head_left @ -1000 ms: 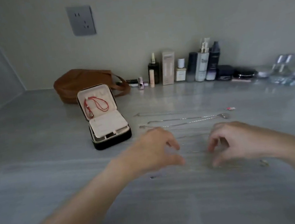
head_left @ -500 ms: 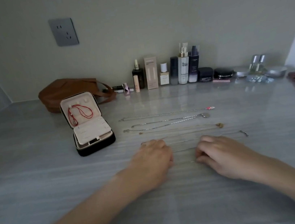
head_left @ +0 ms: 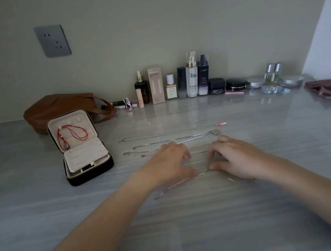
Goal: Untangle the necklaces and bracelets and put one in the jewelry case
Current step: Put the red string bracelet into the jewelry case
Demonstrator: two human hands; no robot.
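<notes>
An open black jewelry case [head_left: 86, 174] stands at the left, with a red cord necklace [head_left: 72, 133] hung inside its lid. Several thin chains lie in straight rows on the grey counter: a silver chain with a pink end [head_left: 172, 132], and a silver chain with a round pendant [head_left: 196, 136] below it. My left hand [head_left: 170, 163] and my right hand [head_left: 232, 156] hover side by side over the nearer fine chains, fingers curled. Both pinch a thin silver chain [head_left: 177, 184] that trails toward me on the left. Parts of the fine chains are hidden under my hands.
A brown leather bag [head_left: 60, 108] lies behind the case. A row of cosmetic bottles and jars [head_left: 188, 81] lines the back wall. A dark pink pouch [head_left: 329, 89] sits at the far right. A wall socket [head_left: 52, 41] is above.
Both hands have shifted slightly forward over the fine chains, and a thin chain now trails out below my left hand. The camera view has moved closer.
</notes>
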